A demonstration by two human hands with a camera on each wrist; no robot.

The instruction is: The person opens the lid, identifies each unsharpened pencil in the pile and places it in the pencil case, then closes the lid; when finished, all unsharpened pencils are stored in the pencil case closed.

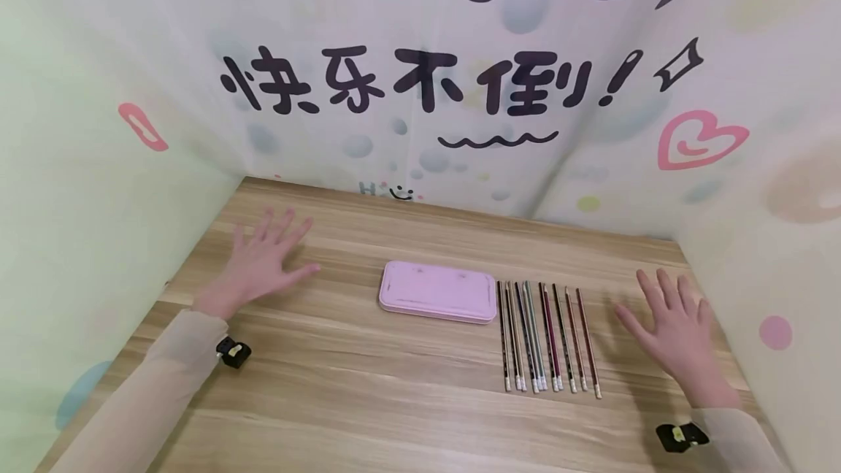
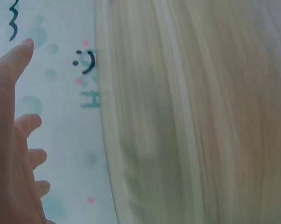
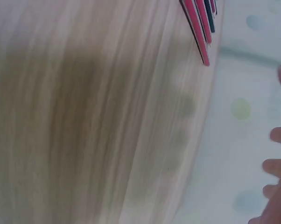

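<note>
A pink pencil case (image 1: 438,291) lies closed near the middle of the wooden table. Just right of it, several pencils (image 1: 548,338) lie side by side in a loose row, their white eraser ends toward me. My left hand (image 1: 263,261) is spread over the table's left part, apart from the case and holding nothing. Over the right part, my right hand (image 1: 680,334) is spread too, nearest the row's rightmost pencil and not touching it. In the right wrist view, a few pencils (image 3: 200,37) show at the top, beside the fingers (image 3: 277,168).
The wooden table (image 1: 328,400) ends at the back against a printed cloth (image 1: 368,144) with dark writing. Pale cloth hangs along the left and right sides too. Each wrist carries a small black camera, one on the left wrist (image 1: 233,351), another on the right wrist (image 1: 682,436).
</note>
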